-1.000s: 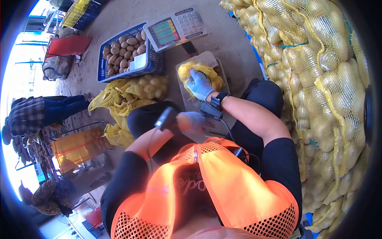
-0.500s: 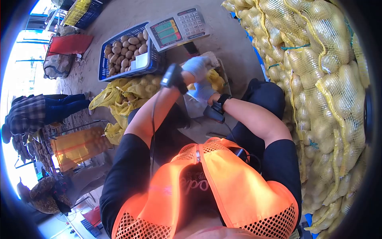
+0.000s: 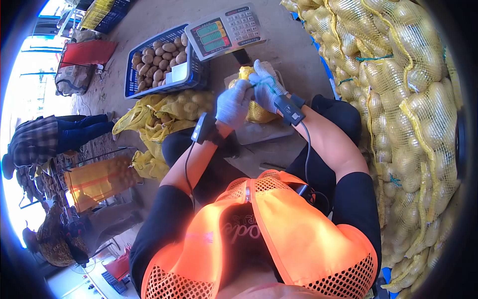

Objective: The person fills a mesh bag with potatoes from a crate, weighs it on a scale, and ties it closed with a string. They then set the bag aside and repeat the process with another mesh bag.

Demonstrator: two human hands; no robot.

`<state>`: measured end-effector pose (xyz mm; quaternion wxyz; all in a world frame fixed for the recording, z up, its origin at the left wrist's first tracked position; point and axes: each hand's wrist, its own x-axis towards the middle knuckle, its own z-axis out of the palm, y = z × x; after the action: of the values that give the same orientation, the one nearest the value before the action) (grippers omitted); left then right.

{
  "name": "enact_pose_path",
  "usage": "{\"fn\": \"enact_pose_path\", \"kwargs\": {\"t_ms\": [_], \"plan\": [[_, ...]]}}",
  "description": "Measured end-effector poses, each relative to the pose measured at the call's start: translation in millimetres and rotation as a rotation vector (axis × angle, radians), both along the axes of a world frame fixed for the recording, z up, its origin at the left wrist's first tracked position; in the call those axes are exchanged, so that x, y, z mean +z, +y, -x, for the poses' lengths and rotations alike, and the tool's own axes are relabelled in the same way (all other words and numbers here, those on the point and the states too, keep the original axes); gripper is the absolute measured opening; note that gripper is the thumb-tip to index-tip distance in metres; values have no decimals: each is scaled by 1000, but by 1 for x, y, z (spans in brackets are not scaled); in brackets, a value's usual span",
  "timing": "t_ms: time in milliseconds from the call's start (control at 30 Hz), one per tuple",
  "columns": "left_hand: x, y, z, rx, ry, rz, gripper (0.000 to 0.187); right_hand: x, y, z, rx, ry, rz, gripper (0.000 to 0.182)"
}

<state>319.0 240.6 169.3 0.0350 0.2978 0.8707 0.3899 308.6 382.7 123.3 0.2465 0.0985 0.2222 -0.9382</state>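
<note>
Both of my hands wear pale gloves and meet at the gathered neck of a yellow mesh bag (image 3: pixel 259 114), which sits on the scale platform (image 3: pixel 269 133). A thin green tie (image 3: pixel 257 82) runs between my fingers at the bag's neck. My left hand (image 3: pixel 232 103) is closed on the tie, its back turned toward me. Close beside it on the right, my right hand (image 3: pixel 269 84) is also closed on the tie, with its thumb side up. The scale display (image 3: pixel 215 37) stands just beyond them.
A blue crate (image 3: pixel 189 74) of potatoes stands at the upper left of my hands, with yellow mesh sacks (image 3: pixel 154 119) below it. Stacked potato sacks (image 3: pixel 388 109) line the right side. Two other people, one in a plaid shirt (image 3: pixel 35 144), are at the far left.
My left hand has moved left and down, and my right hand up and to the right. The green tie now shows between them.
</note>
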Motion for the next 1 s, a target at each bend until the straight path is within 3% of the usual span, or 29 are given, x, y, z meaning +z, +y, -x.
{"fn": "enact_pose_path", "kwargs": {"t_ms": [33, 100, 133, 167, 233, 267, 300, 400, 467, 533, 567, 600, 633, 700, 733, 767, 833, 900, 967, 1000], "plan": [[6, 2, 10, 44, 10, 18, 8, -6, 2, 1, 4, 3, -2, 58], [-6, 8, 41, 51, 488, -21, 8, -22, 7, 6, 252, 45, -555, 58], [-15, 8, 53, 86, 544, 47, 11, 14, 9, -2, 162, 99, -918, 60], [-34, 7, 67, 90, 546, 44, 11, 1, 7, 1, 164, 103, -922, 60], [-69, 6, 88, 154, -451, -231, 18, -36, 3, 7, 86, 531, -1208, 56], [-67, 5, 93, 130, -542, -285, 19, -4, 11, -3, 104, 401, -1036, 50], [-69, 5, 96, 128, -543, -283, 19, -10, 10, -4, 102, 399, -1035, 50], [-74, 4, 100, 372, -806, -489, 14, -28, 5, -5, -57, 335, -1190, 44], [-70, 4, 101, 411, -853, -467, 14, -32, 2, -7, -224, 522, -1326, 47], [-63, 4, 100, 445, -898, -443, 16, -31, -1, -11, -165, 544, -1462, 45], [-63, 2, 103, 505, -1134, -592, 19, -31, -2, -12, -108, 565, -1601, 44], [-62, -1, 105, 561, -1371, -742, 22, -33, -3, -12, -338, 699, -1686, 37], [-61, -6, 107, 557, -1371, -741, 22, -33, -1, -8, -341, 697, -1688, 37], [-63, -24, 110, 739, -1325, -885, 28, -32, 7, 3, -271, 343, -1160, 29], [-66, -34, 104, 650, -1259, -893, 27, -32, 4, 4, -364, 260, -970, 24], [-61, -36, 93, 645, -1260, -889, 27, -30, 6, 5, -370, 258, -971, 24], [-48, -41, 67, 534, -803, -774, 24, -16, 12, 6, -30, -184, -825, 23], [-48, -39, 45, 364, -473, -655, 14, 3, 9, 1, -21, -234, -820, 21], [-40, -24, 5, 150, -184, -496, 8, 14, 5, -5, -197, -316, -342, 19], [-25, -21, -10, 74, -161, -270, 8, 10, 6, -7, -138, -229, -387, 23]]}}
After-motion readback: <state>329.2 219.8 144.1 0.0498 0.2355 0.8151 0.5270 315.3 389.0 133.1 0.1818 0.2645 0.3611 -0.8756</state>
